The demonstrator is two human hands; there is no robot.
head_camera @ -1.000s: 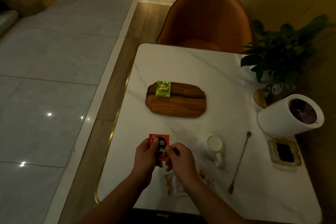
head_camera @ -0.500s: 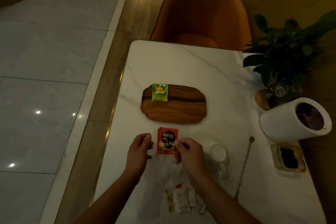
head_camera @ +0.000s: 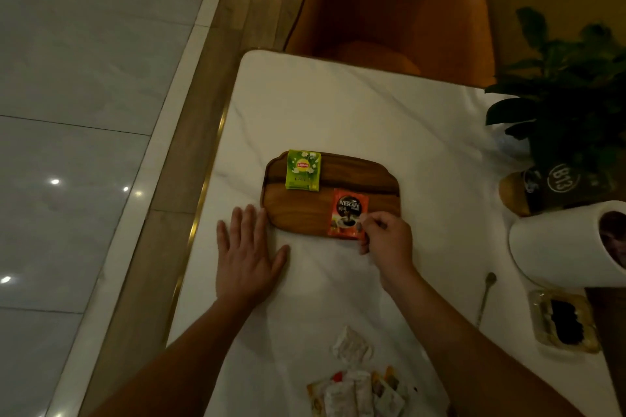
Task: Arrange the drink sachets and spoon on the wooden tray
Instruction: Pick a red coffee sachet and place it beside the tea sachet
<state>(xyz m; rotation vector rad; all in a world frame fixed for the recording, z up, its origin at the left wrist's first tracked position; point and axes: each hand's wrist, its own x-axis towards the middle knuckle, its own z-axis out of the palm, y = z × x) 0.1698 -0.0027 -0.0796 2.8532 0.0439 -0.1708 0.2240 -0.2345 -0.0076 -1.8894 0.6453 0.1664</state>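
The wooden tray [head_camera: 359, 176] lies in the middle of the white marble table. A green tea sachet [head_camera: 303, 170] rests on its far left corner. A red coffee sachet [head_camera: 349, 213] lies on the tray's near right part, and my right hand [head_camera: 386, 235] pinches its lower right corner. My left hand [head_camera: 247, 254] rests flat on the table with fingers spread, just left of the tray's near corner. A long metal spoon [head_camera: 485, 298] lies on the table at the right. Several more sachets [head_camera: 359, 389] sit in a loose pile near the front edge.
A white cylindrical container [head_camera: 559, 244] lies at the right, with a small glass dish [head_camera: 562, 322] in front of it. A potted plant [head_camera: 572, 105] with a numbered sign stands at the far right. An orange chair [head_camera: 393, 7] faces the table's far side. The table's left edge drops to the floor.
My right hand carried the red coffee sachet forward from the table onto the tray. My left hand let go of it and now lies flat beside the tray. The view tilted downward.
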